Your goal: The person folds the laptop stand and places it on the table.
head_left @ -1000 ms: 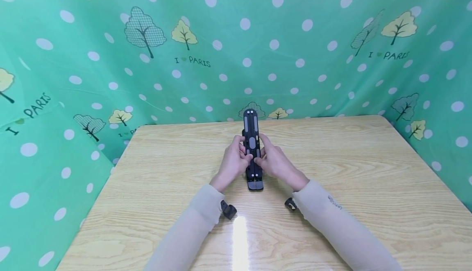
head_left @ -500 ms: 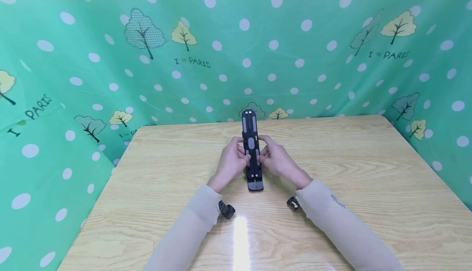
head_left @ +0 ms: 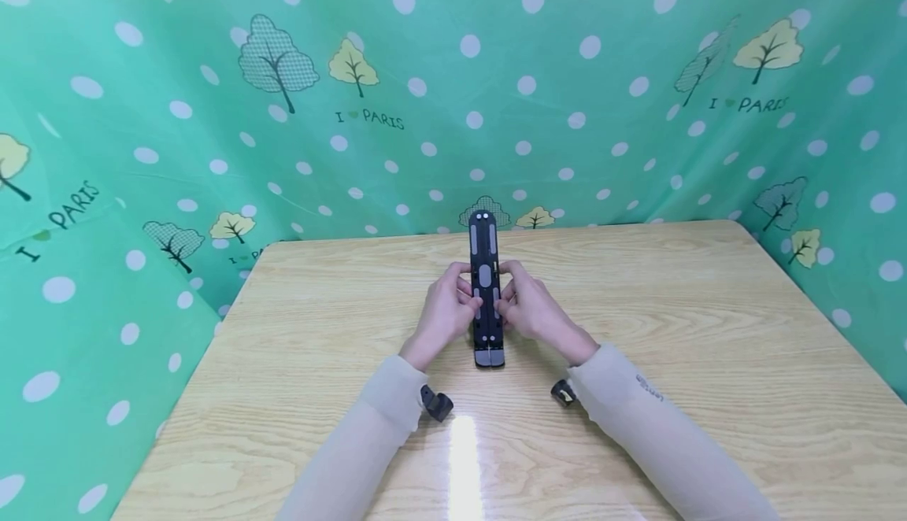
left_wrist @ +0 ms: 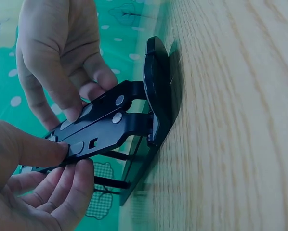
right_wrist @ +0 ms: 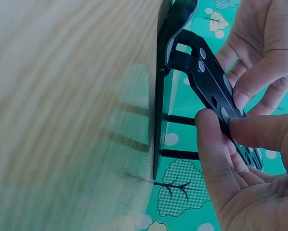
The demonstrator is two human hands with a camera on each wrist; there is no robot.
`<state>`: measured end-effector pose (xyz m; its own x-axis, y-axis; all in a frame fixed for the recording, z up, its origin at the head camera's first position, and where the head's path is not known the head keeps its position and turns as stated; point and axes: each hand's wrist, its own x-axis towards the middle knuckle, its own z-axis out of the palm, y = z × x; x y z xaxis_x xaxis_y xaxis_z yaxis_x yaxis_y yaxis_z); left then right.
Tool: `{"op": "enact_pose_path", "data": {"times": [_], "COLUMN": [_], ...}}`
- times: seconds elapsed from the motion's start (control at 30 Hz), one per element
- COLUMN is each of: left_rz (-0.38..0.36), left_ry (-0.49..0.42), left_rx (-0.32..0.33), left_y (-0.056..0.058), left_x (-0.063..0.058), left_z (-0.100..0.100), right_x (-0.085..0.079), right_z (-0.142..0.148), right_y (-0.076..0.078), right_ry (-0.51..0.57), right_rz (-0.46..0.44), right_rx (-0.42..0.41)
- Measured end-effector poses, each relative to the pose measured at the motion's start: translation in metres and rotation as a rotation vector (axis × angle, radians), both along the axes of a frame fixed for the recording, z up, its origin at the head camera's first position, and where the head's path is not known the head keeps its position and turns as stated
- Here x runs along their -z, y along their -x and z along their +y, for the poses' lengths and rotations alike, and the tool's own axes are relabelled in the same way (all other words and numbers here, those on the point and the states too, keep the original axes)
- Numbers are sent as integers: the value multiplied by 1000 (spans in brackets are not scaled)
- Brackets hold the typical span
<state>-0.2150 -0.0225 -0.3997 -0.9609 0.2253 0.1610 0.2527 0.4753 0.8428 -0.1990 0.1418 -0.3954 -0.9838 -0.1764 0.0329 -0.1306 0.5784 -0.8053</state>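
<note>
A black folding laptop stand [head_left: 485,275] with grey pads stands partly raised near the middle of the table. Its two bars lie close together; in the left wrist view its upper part [left_wrist: 103,130] slopes above the lower part, with thin struts between them. My left hand [head_left: 442,308] pinches the left bar, thumb on top and fingers beneath. On the other side, my right hand [head_left: 534,310] pinches the right bar the same way, as the right wrist view shows with the thumb on a pad of the stand [right_wrist: 214,91]. Some fingertips are hidden under the bars.
The wooden table [head_left: 340,301] extends around the stand. A green dotted cloth [head_left: 439,135] hangs behind and at both sides. A dark wrist mount [head_left: 437,403] sits by the left cuff, another mount [head_left: 564,392] by the right.
My right hand has shifted slightly right, its thumb moving from the stand's middle toward its right edge. The stand tilted a little left, then back. My left hand has barely moved.
</note>
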Motion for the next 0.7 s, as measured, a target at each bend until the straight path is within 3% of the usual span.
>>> {"op": "enact_pose_path", "data": {"times": [0.5,0.7], "left_rz": [-33,-51], "left_ry": [40,62], "left_rx": [47,50], "left_y": [2,2], "left_x": [-1,-2], "left_z": [-3,-4], "right_x": [-6,-8], "right_z": [-3,1], "right_y": [-6,-5], "right_ry": [35,-23], "right_rz": [-72,-59], "right_rx": [26,22]}}
